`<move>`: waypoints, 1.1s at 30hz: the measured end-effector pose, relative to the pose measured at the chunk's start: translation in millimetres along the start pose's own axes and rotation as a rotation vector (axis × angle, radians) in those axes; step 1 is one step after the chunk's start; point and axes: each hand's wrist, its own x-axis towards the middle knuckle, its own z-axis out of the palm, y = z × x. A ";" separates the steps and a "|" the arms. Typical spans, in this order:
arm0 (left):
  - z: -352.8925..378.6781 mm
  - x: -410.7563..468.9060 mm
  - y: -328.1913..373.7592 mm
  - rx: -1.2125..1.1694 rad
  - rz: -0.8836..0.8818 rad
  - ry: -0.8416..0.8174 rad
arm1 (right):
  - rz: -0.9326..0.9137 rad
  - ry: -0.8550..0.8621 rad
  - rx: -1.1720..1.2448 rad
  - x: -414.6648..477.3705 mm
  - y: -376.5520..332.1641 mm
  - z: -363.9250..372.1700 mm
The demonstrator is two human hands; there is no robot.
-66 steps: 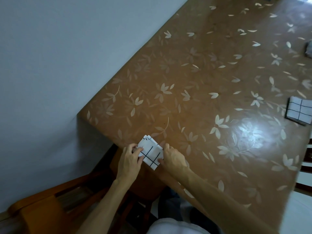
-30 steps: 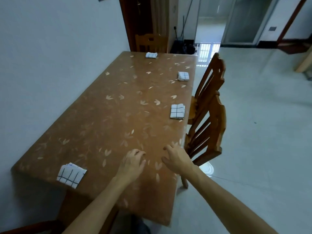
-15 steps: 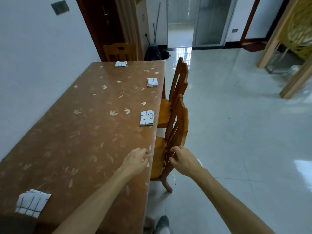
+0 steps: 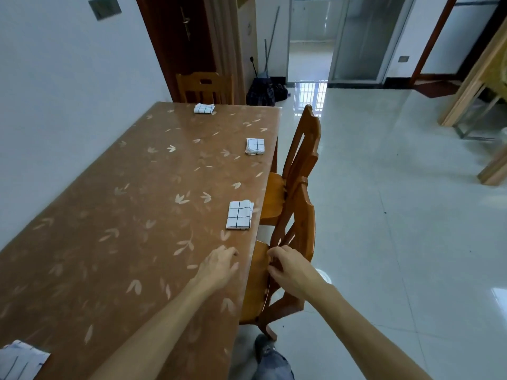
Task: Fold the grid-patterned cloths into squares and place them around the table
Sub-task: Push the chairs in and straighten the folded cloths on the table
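We see four folded cloths on the table [image 4: 131, 215], one [image 4: 239, 218] just past our empty, loosely curled left hand [image 4: 219, 267], two farther, one at the near corner, while our right hand [image 4: 290, 270] holds nothing, so little seems left.

1. Daylight is admitted through the far doorway [image 4: 311, 50] — the room is evenly lit.
2. Bright glare is thrown on the floor [image 4: 384, 187] just below that doorway.
3. Lines are bowed at the edges — wide-angle distortion.
4. Slight softness is seen throughout.
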 end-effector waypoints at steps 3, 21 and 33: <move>-2.7 40.8 -0.9 -0.027 -0.043 0.013 | -0.022 -0.037 -0.018 38.2 6.8 -10.0; 31.8 172.8 18.0 -0.227 -0.507 0.109 | -0.144 -0.343 -0.176 236.9 42.0 -21.3; 47.3 224.1 19.4 -0.190 -0.716 0.087 | -0.209 -0.402 -0.199 342.7 53.9 4.9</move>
